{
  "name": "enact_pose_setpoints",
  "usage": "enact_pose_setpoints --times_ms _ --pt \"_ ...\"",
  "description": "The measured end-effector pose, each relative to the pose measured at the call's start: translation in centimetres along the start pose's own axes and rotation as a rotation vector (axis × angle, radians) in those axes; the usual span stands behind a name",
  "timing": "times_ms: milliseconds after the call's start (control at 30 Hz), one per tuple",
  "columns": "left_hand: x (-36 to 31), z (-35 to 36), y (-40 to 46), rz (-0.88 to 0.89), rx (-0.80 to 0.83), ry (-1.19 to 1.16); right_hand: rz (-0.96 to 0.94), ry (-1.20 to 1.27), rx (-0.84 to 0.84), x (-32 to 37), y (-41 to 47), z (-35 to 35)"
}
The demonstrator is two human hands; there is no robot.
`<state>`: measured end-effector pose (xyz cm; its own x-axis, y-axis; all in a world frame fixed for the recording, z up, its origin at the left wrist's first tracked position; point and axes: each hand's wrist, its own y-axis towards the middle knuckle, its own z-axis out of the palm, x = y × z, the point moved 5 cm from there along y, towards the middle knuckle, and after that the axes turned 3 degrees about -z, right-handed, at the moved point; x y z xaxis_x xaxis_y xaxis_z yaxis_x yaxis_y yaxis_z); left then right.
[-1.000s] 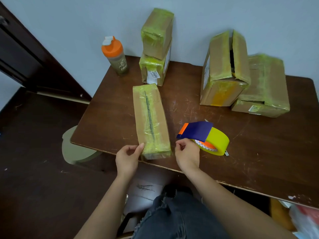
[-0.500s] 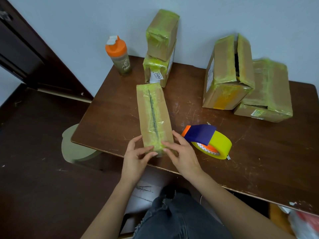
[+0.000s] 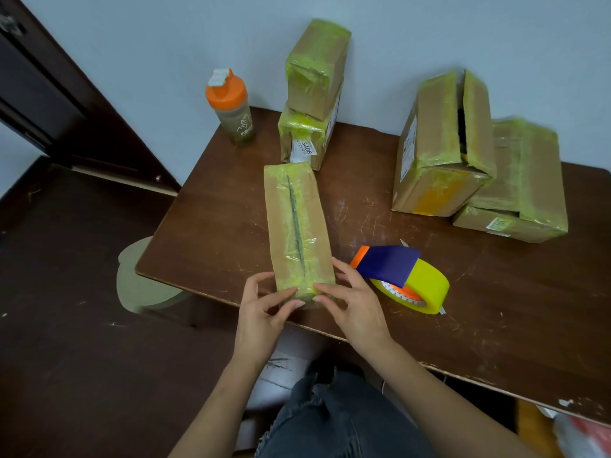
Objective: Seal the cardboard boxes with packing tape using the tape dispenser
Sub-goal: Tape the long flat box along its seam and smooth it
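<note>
Head view: your left hand (image 3: 261, 312) and right hand (image 3: 355, 305) are both at the near end of the long flat box (image 3: 297, 229), fingers spread and pressing on the taped end rather than curled around it. Your left fingertips (image 3: 291, 294) and right fingertips (image 3: 322, 289) nearly meet over the yellow-green tape there. The box lies lengthwise on the brown table (image 3: 496, 309), its near end right at the table's front edge, a dark seam running down the middle of its top under the tape.

Just beside your right hand sits the tape dispenser (image 3: 396, 277), blue and orange with a yellow roll, resting on the table and touched by neither hand. Its orange tip is near your right fingers.

Behind the long box, two small boxes (image 3: 314, 94) stand stacked against the wall, both wrapped in the same tape, the lower one showing a white label. To their left an orange-capped bottle (image 3: 231, 109) stands upright near the table's far corner. Over on the right a taller box (image 3: 439, 147) stands with its top flaps gaping open, leaning against a flatter taped box (image 3: 519, 186) behind it. Those two are well apart from your hands.

Below the table edge you can see your jeans (image 3: 337, 421), and a pale stool (image 3: 142, 282) on the dark floor to the left.
</note>
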<state>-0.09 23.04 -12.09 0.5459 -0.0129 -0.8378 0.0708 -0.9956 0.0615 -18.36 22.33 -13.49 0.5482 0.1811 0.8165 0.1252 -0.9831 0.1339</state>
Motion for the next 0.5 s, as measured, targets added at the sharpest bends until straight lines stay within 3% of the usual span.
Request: enact_pose_setpoints --times_ms 333,500 --pt "0.1 0.2 0.7 0.173 0.028 0.256 0.005 -0.167 -0.009 0.3 0.2 0.6" --pt "0.1 0.6 0.9 0.279 0.037 0.324 -0.109 -0.323 -0.019 1.7 0.8 0.5"
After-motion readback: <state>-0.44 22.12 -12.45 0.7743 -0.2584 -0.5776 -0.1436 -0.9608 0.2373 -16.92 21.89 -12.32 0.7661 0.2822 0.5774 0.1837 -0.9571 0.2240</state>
